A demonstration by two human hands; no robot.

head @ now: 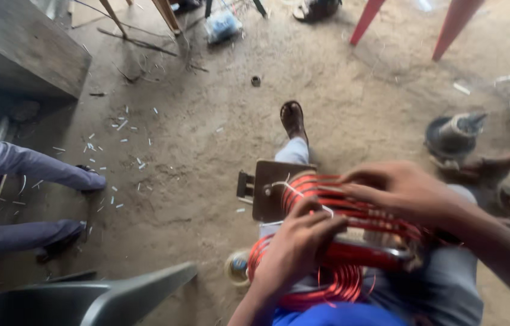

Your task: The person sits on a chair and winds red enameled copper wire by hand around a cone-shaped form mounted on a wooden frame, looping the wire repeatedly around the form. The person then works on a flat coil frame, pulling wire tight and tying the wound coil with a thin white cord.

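Fingers (321,222) of my left hand (297,244) are curled shut over the red coil (351,208), pinching its strands near the middle. My right hand (403,187) lies on top of the coil's far side, fingers bent and pressing the wire down; grip closed on the coil as far as I can see, though motion blur softens the fingertips.

Coil position: on my lap, over the grey trouser leg (448,290). Its long axis runs roughly left to right across my lap, dipping toward the right end; the loops bow upward in the middle. A looser bunch of red wire hangs below my left hand. One thin white strand (294,190) crosses the coil's left end.

Left of the coil, touching it: a brown wooden block (270,193) with a dark metal bracket (244,186) on its outer side. Just below-left of the coil, a tape roll (238,267) lies on the dirt floor (207,121). No container in view that I can identify.

Beyond the coil, my sandalled foot (293,119) points away. Far left of the coil: another person's legs (19,166) in blue-grey trousers, white scraps (119,127) scattered between. Lower left: grey plastic chair (116,296). Upper right: two red legs of furniture (457,24). Right of the coil: a dark round object (453,136), blurred. Nothing stands between my hands and the coil.
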